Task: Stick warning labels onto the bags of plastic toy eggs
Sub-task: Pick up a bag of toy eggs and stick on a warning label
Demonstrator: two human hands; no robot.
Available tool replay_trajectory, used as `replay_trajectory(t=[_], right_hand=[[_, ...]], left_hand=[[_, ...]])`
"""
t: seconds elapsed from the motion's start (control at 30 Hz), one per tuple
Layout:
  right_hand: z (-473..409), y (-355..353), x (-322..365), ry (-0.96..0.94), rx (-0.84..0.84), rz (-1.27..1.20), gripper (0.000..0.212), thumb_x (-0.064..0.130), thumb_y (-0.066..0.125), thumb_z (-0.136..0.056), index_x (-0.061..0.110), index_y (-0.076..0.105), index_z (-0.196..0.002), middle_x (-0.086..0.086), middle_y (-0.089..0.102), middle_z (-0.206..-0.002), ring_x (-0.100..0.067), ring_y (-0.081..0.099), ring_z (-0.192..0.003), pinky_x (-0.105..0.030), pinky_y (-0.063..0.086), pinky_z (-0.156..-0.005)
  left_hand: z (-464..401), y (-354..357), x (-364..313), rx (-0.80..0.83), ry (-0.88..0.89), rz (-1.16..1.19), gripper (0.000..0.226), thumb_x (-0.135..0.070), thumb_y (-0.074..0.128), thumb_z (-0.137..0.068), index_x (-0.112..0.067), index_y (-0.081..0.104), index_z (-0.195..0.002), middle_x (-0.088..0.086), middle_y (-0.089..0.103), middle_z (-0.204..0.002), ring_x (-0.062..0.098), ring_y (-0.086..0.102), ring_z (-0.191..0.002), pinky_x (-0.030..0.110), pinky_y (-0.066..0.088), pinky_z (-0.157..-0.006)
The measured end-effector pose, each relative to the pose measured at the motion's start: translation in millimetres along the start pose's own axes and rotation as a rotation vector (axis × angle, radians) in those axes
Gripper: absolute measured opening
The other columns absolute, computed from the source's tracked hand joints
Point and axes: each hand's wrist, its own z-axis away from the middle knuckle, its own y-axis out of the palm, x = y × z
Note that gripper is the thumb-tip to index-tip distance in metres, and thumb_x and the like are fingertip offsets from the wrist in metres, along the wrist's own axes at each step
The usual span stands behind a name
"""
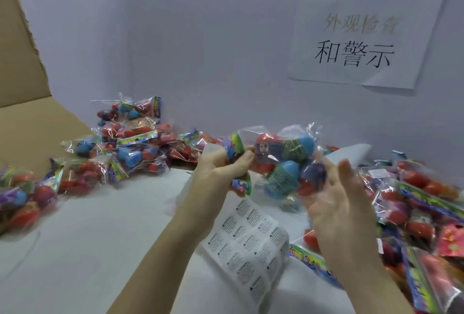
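Note:
A clear bag of red and blue plastic eggs point(283, 160) is held up over the table's middle. My left hand point(221, 165) grips its colourful header card at the bag's left end. Just to the right of the bag's lower end is my right hand point(336, 193), blurred, palm up with fingers straight; whether it touches the bag I cannot tell. A sheet of white warning labels point(251, 240) lies curled on the table below the hands.
A pile of egg bags point(125, 147) sits at the back left beside a cardboard box flap point(22, 67). More bags point(421, 213) lie heaped at the right. A paper sign point(361, 37) hangs on the wall. The white table surface point(88, 238) shows at front left.

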Motion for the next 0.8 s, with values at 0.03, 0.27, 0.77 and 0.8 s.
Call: replay_trajectory(t=[0.03, 0.27, 0.77, 0.8], right_hand=[[-0.8, -5.3, 4.9, 0.034, 0.013, -0.025, 0.102, 0.071, 0.079, -0.023, 0.021, 0.06, -0.111, -0.001, 0.07, -0.107, -0.016, 0.065, -0.1, -0.031, 0.05, -0.081], [0.7, -8.6, 2.7, 0.118, 0.043, 0.12, 0.036, 0.017, 0.074, -0.054, 0.007, 0.07, -0.088, -0.012, 0.072, -0.083, -0.02, 0.068, -0.073, -0.029, 0.056, -0.061], [4.1, -0.1, -6.4, 0.221, 0.116, 0.239, 0.043, 0.029, 0.074, -0.059, 0.012, 0.068, -0.098, -0.005, 0.073, -0.093, -0.02, 0.068, -0.088, -0.028, 0.055, -0.075], [4.7, 2.1, -6.1, 0.206, 0.136, 0.204, 0.041, 0.027, 0.077, -0.06, 0.013, 0.07, -0.097, -0.006, 0.073, -0.094, -0.02, 0.069, -0.087, -0.026, 0.056, -0.072]], left_hand=[[-0.5, 0.8, 1.2, 0.022, -0.027, -0.018, 0.025, -0.012, 0.056, -0.083, -0.019, 0.072, -0.065, -0.009, 0.057, -0.051, 0.002, 0.049, -0.049, 0.011, 0.04, -0.05], [0.0, 2.5, 28.1, 0.02, -0.257, 0.345, 0.075, -0.064, 0.061, -0.062, -0.009, 0.064, -0.112, 0.014, 0.067, -0.085, 0.026, 0.06, -0.082, 0.043, 0.044, -0.082], [12.4, 3.1, 41.1, 0.055, -0.102, 0.037, 0.016, -0.024, 0.069, -0.062, -0.011, 0.064, -0.07, -0.004, 0.064, -0.059, 0.003, 0.061, -0.055, 0.013, 0.047, -0.05], [12.9, 2.3, 40.9, 0.076, -0.108, 0.021, 0.018, -0.029, 0.07, -0.059, -0.014, 0.066, -0.068, -0.003, 0.065, -0.06, 0.005, 0.061, -0.056, 0.014, 0.048, -0.051]])
